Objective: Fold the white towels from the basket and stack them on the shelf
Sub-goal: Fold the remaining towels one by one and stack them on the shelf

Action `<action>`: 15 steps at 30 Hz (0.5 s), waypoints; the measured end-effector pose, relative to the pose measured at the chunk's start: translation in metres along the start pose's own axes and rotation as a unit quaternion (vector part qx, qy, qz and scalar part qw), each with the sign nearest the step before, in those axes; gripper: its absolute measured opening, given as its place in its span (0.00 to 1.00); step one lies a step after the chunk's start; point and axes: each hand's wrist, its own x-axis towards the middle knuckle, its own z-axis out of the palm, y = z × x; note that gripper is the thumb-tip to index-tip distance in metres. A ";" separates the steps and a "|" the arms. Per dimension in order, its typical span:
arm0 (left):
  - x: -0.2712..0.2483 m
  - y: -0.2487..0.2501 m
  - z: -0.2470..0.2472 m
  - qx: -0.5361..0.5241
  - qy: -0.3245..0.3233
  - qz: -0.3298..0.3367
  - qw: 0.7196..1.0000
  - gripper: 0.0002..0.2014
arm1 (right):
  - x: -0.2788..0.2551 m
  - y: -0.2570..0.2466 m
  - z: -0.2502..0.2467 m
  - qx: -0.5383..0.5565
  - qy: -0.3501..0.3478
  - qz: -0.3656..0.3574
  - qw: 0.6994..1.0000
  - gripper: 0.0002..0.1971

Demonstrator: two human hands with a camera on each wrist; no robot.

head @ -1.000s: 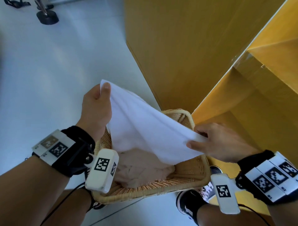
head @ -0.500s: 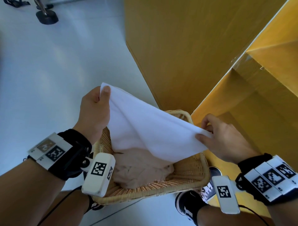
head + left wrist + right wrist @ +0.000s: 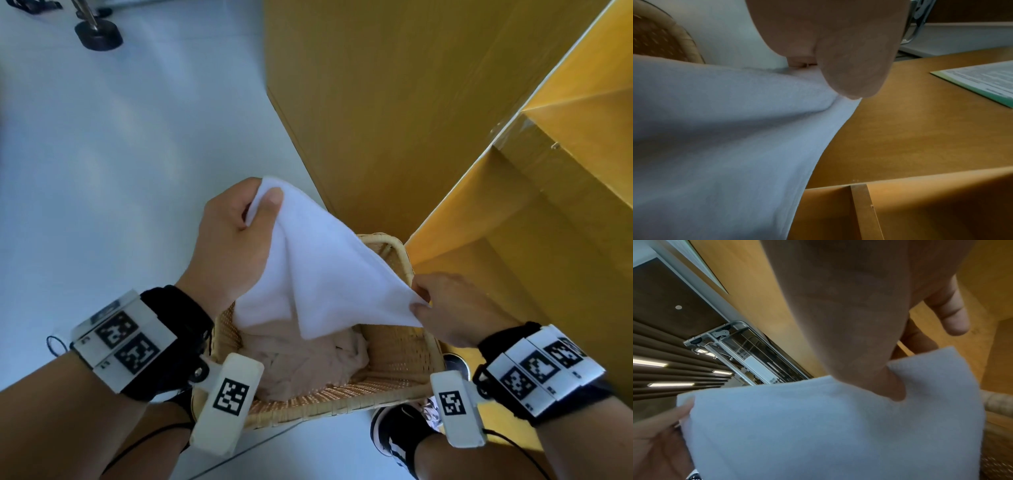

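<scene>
The wicker basket [image 3: 394,370] stands on the pale floor [image 3: 120,154], just beside the yellow wooden shelf unit [image 3: 513,240]. Inside it lies a crumpled beige cloth [image 3: 308,363], which fills the left and middle part of the bottom; the right part shows bare weave.

The white towel [image 3: 329,281] is held in the air above the basket. The left hand [image 3: 233,240] is clamped on one upper corner, thumb pressing the cloth against the curled fingers. The right hand [image 3: 455,311] pinches the opposite corner between thumb and fingers, close to the basket's right rim. The towel's long axis runs from the upper left down to the lower right, and a loose flap hangs toward the beige cloth.
</scene>
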 end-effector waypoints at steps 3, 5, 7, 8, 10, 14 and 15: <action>-0.005 0.011 0.007 0.016 -0.030 0.036 0.999 0.24 | 0.003 -0.005 0.000 -0.032 -0.045 0.034 0.998 0.08; -0.008 0.016 0.011 0.025 -0.042 0.059 0.997 0.22 | 0.004 -0.010 -0.001 -0.045 -0.056 0.048 0.996 0.04; -0.010 0.020 0.015 0.039 -0.047 0.080 0.995 0.20 | 0.004 -0.016 -0.002 -0.047 -0.054 0.067 0.995 0.10; -0.010 0.021 0.017 0.042 -0.048 0.089 0.994 0.19 | 0.004 -0.018 -0.002 -0.044 -0.047 0.073 0.995 0.13; -0.013 0.023 0.020 0.039 -0.052 0.103 0.993 0.18 | 0.003 -0.023 -0.006 -0.008 -0.021 0.062 0.998 0.21; -0.016 0.023 0.027 0.033 -0.092 0.125 0.987 0.17 | -0.006 -0.044 -0.020 0.298 0.028 -0.072 0.951 0.31; -0.016 0.024 0.028 0.029 -0.101 0.135 0.985 0.19 | -0.008 -0.049 -0.022 0.373 0.023 -0.117 0.920 0.30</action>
